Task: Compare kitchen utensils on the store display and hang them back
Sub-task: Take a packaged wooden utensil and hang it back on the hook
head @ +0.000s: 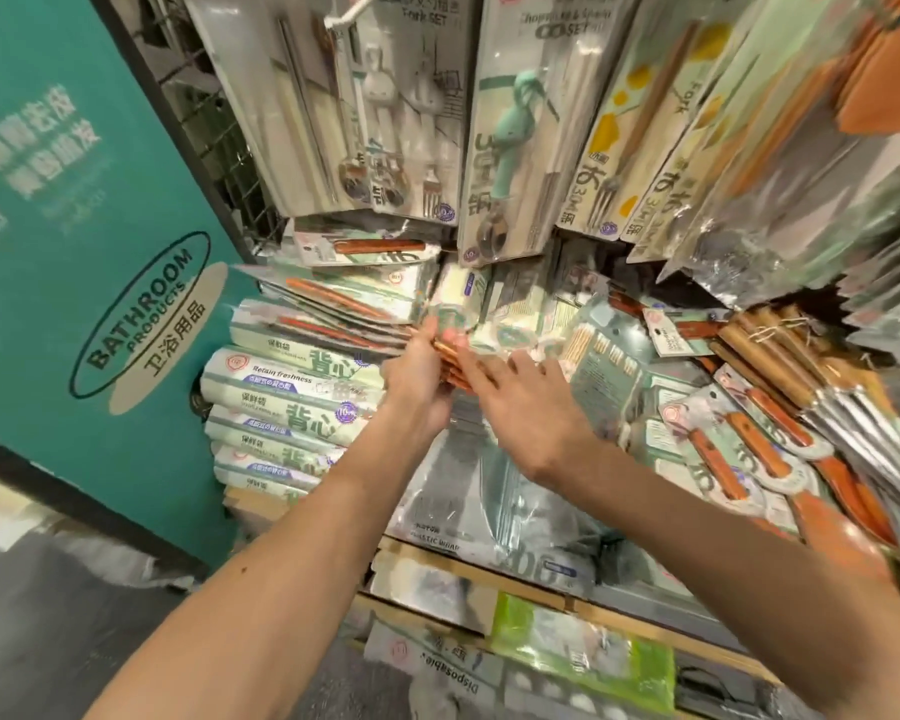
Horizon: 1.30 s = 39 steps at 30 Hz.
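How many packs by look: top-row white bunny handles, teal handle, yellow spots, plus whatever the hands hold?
White bunny-handle pack: 1
Teal-handle pack: 1
Yellow-spotted packs: 2
Orange-handled pack, gripped by the left hand, right hand flat on it: 1
Total: 5

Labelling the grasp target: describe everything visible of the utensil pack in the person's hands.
The utensil pack is mostly hidden: orange-brown handle-like strips under glossy clear wrap show between the hands. It is held before the lower display packs. The left hand grips it with curled fingers; the right hand lies flat on it, fingers straight. Utensil type cannot be told.
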Tool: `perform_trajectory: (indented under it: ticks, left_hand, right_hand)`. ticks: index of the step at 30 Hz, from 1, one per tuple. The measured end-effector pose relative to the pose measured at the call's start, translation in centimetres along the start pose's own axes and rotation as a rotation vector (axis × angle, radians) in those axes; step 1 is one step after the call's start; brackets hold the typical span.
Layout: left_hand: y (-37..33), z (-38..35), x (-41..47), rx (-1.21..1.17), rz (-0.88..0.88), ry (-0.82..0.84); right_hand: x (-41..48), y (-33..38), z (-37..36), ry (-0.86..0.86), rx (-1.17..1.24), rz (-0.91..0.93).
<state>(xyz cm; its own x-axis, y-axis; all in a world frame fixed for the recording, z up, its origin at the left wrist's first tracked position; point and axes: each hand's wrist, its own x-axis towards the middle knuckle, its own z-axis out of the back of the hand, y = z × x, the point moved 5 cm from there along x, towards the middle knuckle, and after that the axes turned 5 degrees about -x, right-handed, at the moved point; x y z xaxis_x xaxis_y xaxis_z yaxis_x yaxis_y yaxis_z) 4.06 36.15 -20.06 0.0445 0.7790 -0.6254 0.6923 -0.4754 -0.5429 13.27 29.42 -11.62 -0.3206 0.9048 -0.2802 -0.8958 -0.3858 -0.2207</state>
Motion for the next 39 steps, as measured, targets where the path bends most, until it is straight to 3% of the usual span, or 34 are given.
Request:
perform_trajectory:
  ticks: [3, 7, 10, 13, 15, 19, 23, 27, 32, 39]
  left_hand:
    - [1.0, 1.4, -2.2, 0.044, -0.006, -0.072]
    - [1.9, 3.3, -5.4, 0.148, -0.097, -0.064]
    - [2.4, 4.2, -8.8, 0.215, -0.176, -0.012]
    - [3.6, 3.9, -13.0, 0.257, -0.231, 0.042]
    - [5.1, 3.6, -15.9, 0.254, -0.188, 0.072]
    - [8.2, 2.7, -21.0, 0.301, -0.023, 0.178]
    - [10.1, 0.9, -26.0, 0.409, -0.013, 0.269]
    - [12.5, -2.6, -30.6, 0.51, -0.042, 0.375]
    - [15.6, -8.5, -36.1, 0.671, -0.186, 0.476]
    - [18.7, -15.5, -41.6, 0.634, -0.348, 0.539]
  right_hand:
    - [-2.5, 1.0, -0.2, -0.02, 0.032, 0.025]
    - [-5.7, 1.2, 0.2, 0.096, 0.356, 0.091]
    - [-7.0, -0.2, 0.4, 0.052, 0.811, -0.072]
    - [-7.4, -1.7, -1.1, -0.002, 1.065, -0.263]
    - [-8.2, -1.6, -1.9, 0.098, 1.299, -0.302]
    - [-11.5, -0.7, -1.6, 0.344, 1.602, -0.177]
    - [-16.9, -1.4, -2.0, 0.39, 1.897, -0.24]
    - [-23.1, -4.0, -1.0, 0.26, 2.118, -0.301]
    - [-30.7, -8.6, 1.1, -0.026, 2.122, -0.315]
    - [-39.2, -15.5, 3.2, -0.254, 2.126, -0.378]
